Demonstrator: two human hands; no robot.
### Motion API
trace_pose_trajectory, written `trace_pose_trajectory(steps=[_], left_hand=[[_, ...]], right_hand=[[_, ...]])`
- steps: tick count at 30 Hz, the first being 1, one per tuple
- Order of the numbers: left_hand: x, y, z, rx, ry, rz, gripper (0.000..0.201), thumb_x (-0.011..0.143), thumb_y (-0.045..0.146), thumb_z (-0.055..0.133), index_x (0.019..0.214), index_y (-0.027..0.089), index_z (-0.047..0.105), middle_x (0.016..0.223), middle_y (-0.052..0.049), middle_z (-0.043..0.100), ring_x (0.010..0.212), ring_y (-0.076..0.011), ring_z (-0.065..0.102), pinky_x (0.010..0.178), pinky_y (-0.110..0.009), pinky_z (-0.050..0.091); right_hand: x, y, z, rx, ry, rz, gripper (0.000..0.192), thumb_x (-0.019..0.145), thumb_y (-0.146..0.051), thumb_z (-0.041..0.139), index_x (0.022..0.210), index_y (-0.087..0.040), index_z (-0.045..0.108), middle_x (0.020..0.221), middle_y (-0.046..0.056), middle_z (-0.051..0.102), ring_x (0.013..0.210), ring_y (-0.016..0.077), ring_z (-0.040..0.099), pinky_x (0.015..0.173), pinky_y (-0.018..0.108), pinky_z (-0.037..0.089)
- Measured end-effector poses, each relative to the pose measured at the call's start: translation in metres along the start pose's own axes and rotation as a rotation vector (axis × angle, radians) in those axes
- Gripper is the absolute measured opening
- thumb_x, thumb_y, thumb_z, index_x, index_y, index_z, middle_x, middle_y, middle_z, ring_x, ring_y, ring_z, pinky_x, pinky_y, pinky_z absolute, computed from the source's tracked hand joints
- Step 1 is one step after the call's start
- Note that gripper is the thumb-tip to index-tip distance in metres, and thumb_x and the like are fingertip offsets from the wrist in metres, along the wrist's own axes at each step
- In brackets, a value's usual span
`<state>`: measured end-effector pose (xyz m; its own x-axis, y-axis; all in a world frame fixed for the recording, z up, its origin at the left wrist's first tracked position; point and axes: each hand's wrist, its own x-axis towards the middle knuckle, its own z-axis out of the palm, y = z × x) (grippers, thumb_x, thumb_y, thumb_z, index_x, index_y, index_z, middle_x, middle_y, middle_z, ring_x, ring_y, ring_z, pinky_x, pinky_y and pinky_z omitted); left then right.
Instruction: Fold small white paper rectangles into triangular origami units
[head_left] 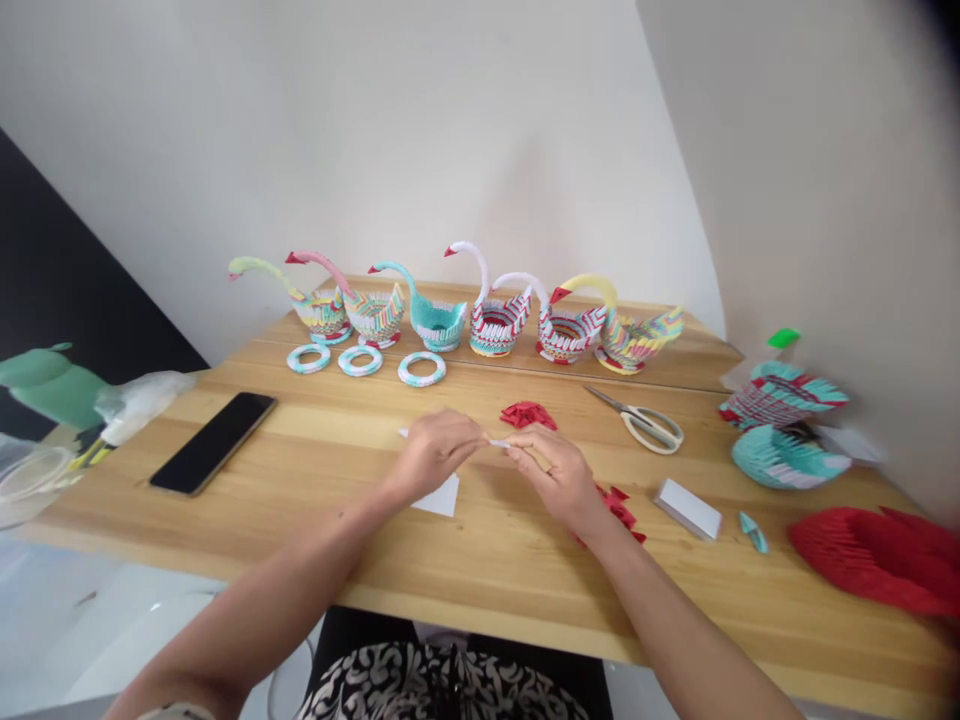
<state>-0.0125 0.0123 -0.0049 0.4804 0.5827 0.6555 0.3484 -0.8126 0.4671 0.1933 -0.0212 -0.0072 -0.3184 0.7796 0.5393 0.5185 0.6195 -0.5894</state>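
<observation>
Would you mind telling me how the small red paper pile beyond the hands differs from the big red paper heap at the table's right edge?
The small red pile is a loose handful of folded pieces lying just beyond the right hand; the big red heap is far larger and packed in dense rows. The pile sits mid-table; the heap lies at the right edge of the table, partly cut off by the frame. Both are red folded paper.

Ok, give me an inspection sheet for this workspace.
Surface: wooden table, light plank top.
Job's things: small white paper piece pinched between both hands; white sheet under the left hand.
Clutter: paper swans in a back row, three rings, scissors, phone, red folded pieces.
Hands: left hand and right hand meet at the paper.
Cables: nothing seen.
Surroundings: white walls.
</observation>
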Motion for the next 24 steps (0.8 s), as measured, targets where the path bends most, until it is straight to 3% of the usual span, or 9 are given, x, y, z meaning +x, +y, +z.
trace_pose_trajectory(steps=[2,5,9,15,19,24], left_hand=[[0.004,-0.009,-0.016,0.130,0.030,-0.031,0.026,0.089,0.029,0.050,0.076,0.015,0.068,0.076,-0.007,0.069,0.073,-0.0170,0.062,0.068,-0.027,0.044],[0.007,-0.018,-0.045,0.300,0.079,-0.176,0.025,0.088,0.031,0.051,0.080,0.016,0.069,0.080,-0.007,0.071,0.075,-0.0180,0.063,0.070,-0.027,0.043],[-0.002,-0.030,-0.071,0.499,-0.111,-0.284,0.027,0.089,0.035,0.049,0.084,0.018,0.070,0.080,-0.006,0.071,0.073,-0.0186,0.061,0.064,-0.025,0.040],[-0.037,-0.060,-0.067,0.589,-0.345,-0.349,0.031,0.091,0.032,0.045,0.078,0.016,0.068,0.080,-0.009,0.070,0.073,-0.0200,0.062,0.066,-0.027,0.039],[-0.044,-0.065,-0.064,0.544,-0.277,-0.364,0.029,0.092,0.031,0.044,0.088,0.017,0.069,0.089,-0.008,0.071,0.081,-0.0205,0.063,0.068,-0.027,0.041],[-0.030,-0.052,-0.065,0.257,-0.163,-0.396,0.025,0.089,0.031,0.048,0.088,0.018,0.069,0.090,-0.005,0.072,0.081,-0.0175,0.064,0.070,-0.024,0.043]], right_hand=[[0.000,0.003,0.004,-0.020,-0.044,0.022,0.022,0.092,-0.030,0.047,0.104,-0.022,0.064,0.087,0.005,0.067,0.081,0.0183,0.062,0.074,0.032,0.046],[0.001,-0.001,0.012,-0.087,-0.129,-0.080,0.024,0.092,-0.029,0.048,0.110,-0.022,0.062,0.090,0.005,0.069,0.085,0.0195,0.061,0.079,0.036,0.045],[0.000,-0.019,0.027,-0.166,-0.249,-0.277,0.019,0.091,-0.028,0.052,0.103,-0.021,0.065,0.097,0.007,0.070,0.091,0.0209,0.059,0.083,0.040,0.044],[-0.002,-0.031,0.051,-0.232,-0.353,-0.337,0.032,0.083,-0.037,0.062,0.110,-0.020,0.062,0.107,0.012,0.066,0.103,0.0255,0.055,0.085,0.044,0.045],[-0.001,-0.029,0.056,-0.213,-0.386,-0.300,0.030,0.085,-0.035,0.060,0.110,-0.018,0.062,0.109,0.012,0.065,0.101,0.0253,0.055,0.086,0.044,0.044],[0.000,-0.026,0.056,-0.110,-0.370,-0.229,0.026,0.085,-0.030,0.061,0.108,-0.019,0.064,0.108,0.010,0.066,0.100,0.0243,0.056,0.084,0.044,0.046]])
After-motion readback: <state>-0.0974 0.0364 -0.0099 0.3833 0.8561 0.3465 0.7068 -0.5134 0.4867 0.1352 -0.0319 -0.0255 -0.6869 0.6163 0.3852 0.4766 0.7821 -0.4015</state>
